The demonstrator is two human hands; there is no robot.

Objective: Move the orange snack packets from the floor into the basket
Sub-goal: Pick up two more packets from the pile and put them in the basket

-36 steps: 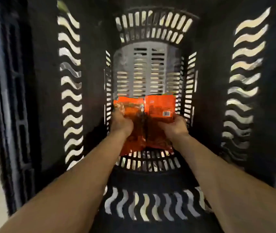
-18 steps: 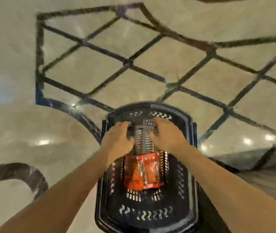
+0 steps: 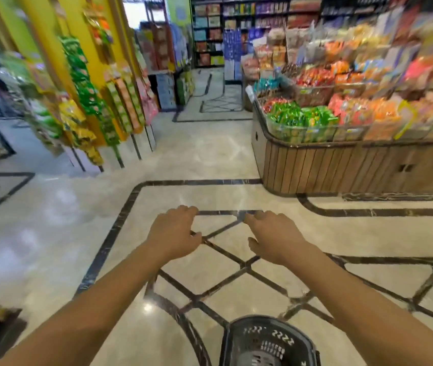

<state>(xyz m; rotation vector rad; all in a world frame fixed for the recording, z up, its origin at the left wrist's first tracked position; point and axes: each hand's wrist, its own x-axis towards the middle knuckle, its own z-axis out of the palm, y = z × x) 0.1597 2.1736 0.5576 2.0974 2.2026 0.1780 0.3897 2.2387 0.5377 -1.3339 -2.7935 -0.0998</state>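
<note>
The black slotted basket [image 3: 268, 336] stands on the floor at the bottom edge of the view, only its far end showing. No orange packet shows in the visible part of it. My left hand [image 3: 174, 233] and my right hand [image 3: 273, 237] hover side by side in the air well above and beyond the basket, palms down, fingers relaxed and loosely curved, holding nothing. Both forearms reach forward from the lower corners.
Glossy cream floor [image 3: 210, 159] with dark inlaid lines spreads ahead. A wood-panelled display bin [image 3: 342, 167] heaped with snack packets stands at the right. Yellow pillars hung with packets [image 3: 86, 101] line the left. Shelves [image 3: 236, 30] close the aisle at the back.
My hands let go of the two orange packets inside the basket and rose out of it. The view lifted from the basket to the shop aisle.
</note>
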